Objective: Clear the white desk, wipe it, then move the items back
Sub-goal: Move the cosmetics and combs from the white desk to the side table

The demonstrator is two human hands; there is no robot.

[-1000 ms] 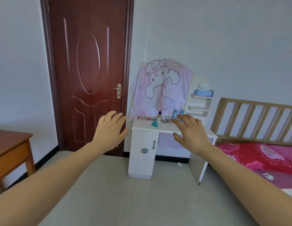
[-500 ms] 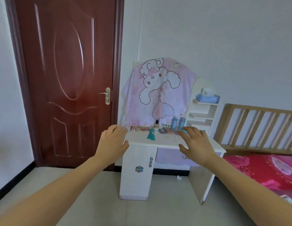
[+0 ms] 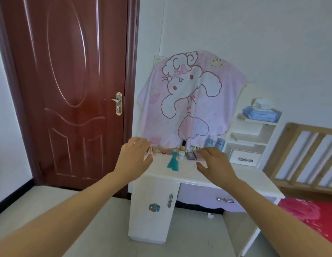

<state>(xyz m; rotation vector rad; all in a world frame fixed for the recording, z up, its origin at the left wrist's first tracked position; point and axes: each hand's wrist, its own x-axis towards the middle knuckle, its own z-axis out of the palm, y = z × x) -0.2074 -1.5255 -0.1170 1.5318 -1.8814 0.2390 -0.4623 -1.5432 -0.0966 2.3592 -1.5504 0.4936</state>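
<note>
Head view: a person reaches both bare arms toward the white desk (image 3: 182, 176), which stands against the wall between a dark red door (image 3: 69, 89) and a wooden bed frame (image 3: 300, 156). The left hand (image 3: 133, 158) hovers at the desk's left edge, fingers spread and holding nothing. The right hand (image 3: 215, 164) hangs over the middle of the top, equally loose and empty, its fingertips close to a flat pink case (image 3: 199, 156); whether they touch it cannot be told. The hands are well apart. Between them lie a teal comb (image 3: 173, 163) and a small white jar (image 3: 181, 154), with a dark-capped bottle (image 3: 183, 145) and two blue bottles (image 3: 209, 142) along the back. A pink cartoon cloth (image 3: 189, 101) drapes the upright behind the desk, and a pack of wipes (image 3: 259, 114) sits on the side shelf.
</note>
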